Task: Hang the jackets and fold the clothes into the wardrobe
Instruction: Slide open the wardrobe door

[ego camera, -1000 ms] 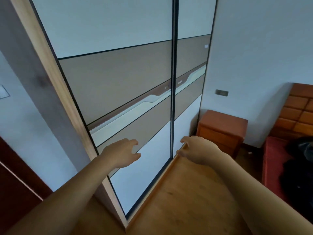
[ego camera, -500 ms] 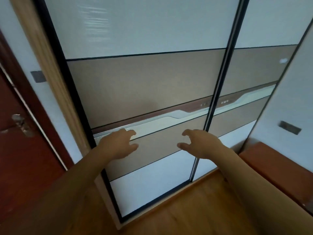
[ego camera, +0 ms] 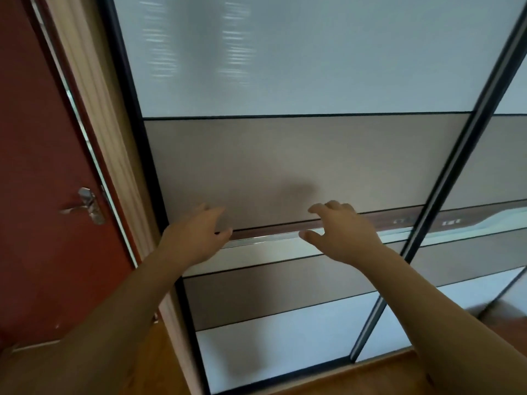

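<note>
Before the wardrobe [ego camera: 299, 166], two bare arms are stretched forward, and both hands are held up at the level of a narrow horizontal trim strip [ego camera: 262, 238] that runs across the sliding door. The left hand [ego camera: 196, 232] is seen with its fingers spread and slightly curled, nothing being held; its fingertips are placed at or just short of the brown panel above the strip, though contact cannot be confirmed because of motion blur. The right hand [ego camera: 339, 232] is likewise open and empty, its fingers bent loosely and its thumb extended toward the left, and it is positioned just in front of the same strip. The two hands are kept apart, with a stretch of the shiny strip visible between them. A soft shadow is cast on the brown panel above the right hand.

The wardrobe is shown closed, its front filled by banded sliding doors in pale frosted and brown sections, divided by dark lines. A dark vertical frame rail [ego camera: 445, 178] is seen right of the hands, where the two doors overlap. No jackets or other clothes are shown.

At the left, a red door [ego camera: 37, 166] with a metal lever handle [ego camera: 85, 206] is seen beside the wardrobe's light wooden side post [ego camera: 94, 109]. Wooden flooring [ego camera: 385, 374] is visible at the bottom edge.
</note>
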`<state>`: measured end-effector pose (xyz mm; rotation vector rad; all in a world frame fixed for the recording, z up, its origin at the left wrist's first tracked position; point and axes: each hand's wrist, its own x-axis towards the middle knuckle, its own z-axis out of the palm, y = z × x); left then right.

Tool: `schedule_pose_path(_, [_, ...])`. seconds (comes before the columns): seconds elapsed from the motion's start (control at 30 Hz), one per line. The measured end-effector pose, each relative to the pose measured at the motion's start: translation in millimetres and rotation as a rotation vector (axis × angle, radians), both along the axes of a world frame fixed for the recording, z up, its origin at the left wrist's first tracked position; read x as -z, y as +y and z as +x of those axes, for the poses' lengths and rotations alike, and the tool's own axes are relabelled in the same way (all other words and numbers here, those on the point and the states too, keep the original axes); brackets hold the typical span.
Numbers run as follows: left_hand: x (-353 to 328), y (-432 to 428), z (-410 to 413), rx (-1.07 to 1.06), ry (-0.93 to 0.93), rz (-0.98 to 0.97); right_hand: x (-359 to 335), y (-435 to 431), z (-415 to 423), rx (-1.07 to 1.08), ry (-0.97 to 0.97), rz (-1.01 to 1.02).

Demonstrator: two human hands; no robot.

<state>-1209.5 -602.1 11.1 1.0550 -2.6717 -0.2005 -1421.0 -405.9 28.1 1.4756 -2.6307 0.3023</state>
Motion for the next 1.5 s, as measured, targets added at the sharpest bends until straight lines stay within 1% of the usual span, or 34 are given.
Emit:
schedule_pose_path(0.1, [-2, -8, -16, -0.03, 0.209, -0.065, -11, -19, -19, -0.023, 0.084, -0.117])
schedule_pose_path(0.2, [-6, -17, -19, -0.065, 0.435, -0.158, -24, -44, -29, -0.105, 0.196, -0.266])
schedule_pose_path(0.27, [-6, -26, -14, -0.124, 0.532, -0.208, -34, -65, -32, -0.162, 0.298, -0.293])
schedule_pose_path(0.33, [-7, -38, -11, -0.185, 0.578, -0.247, -46, -88, -37, -0.195, 0.402, -0.295])
schedule_pose_path(0.4, [-8, -48, -11, -0.241, 0.619, -0.209, -53, -108, -45, -0.197, 0.474, -0.303])
schedule_pose_path(0.47, [-8, -54, -14, -0.281, 0.658, -0.142, -52, -125, -57, -0.174, 0.5, -0.278])
schedule_pose_path(0.57, [-5, -60, -21, -0.322, 0.694, -0.202, -43, -136, -74, -0.161, 0.537, -0.246])
schedule_pose_path(0.67, [-2, -68, -32, -0.421, 0.759, -0.172, -37, -138, -86, -0.185, 0.582, -0.249])
schedule_pose_path(0.73, [-1, -72, -41, -0.462, 0.769, -0.144, -35, -138, -92, -0.196, 0.584, -0.27])
schedule_pose_path(0.93, [1, -63, -68, -0.478, 0.68, -0.223, -31, -127, -120, -0.201, 0.601, -0.291])
schedule_pose_path(1.1, [6, -48, -90, -0.361, 0.631, -0.25, -31, -105, -154, -0.164, 0.61, -0.284])
schedule_pose_path(1.2, [9, -36, -108, -0.295, 0.624, -0.254, -33, -87, -173, -0.125, 0.577, -0.263])
schedule_pose_path(1.33, [10, -21, -137, -0.176, 0.621, -0.276, -32, -63, -193, -0.061, 0.466, -0.254])
schedule_pose_path(1.5, [14, -2, -173, -0.01, 0.558, -0.245, -28, -31, -216, -0.005, 0.2, -0.272])
